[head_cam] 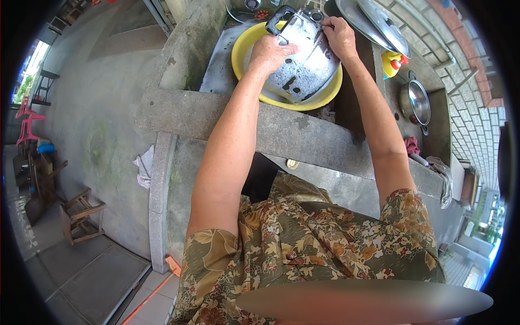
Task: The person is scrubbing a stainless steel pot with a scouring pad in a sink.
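Observation:
A yellow plastic basin (238, 57) stands in a concrete sink (191, 103), with soap suds beside it. A soapy item with a black handle (280, 20), seemingly a metal pot or lid, rests tilted over the basin, its surface (302, 75) covered with foam. My left hand (273, 55) holds its left side near the handle, thumb spread over the foam. At its upper right edge is my right hand (340, 37), the fingertips pinched together by a round metal part (316, 15); whether they grip it is hard to tell.
Large metal lids (380, 24) lean at the upper right above a yellow bottle with a red cap (392, 64). A steel pot (415, 102) sits in the right-hand basin, near a red cloth (411, 145) and a grey cloth (443, 178). A wooden stool (83, 215) is on the floor at left.

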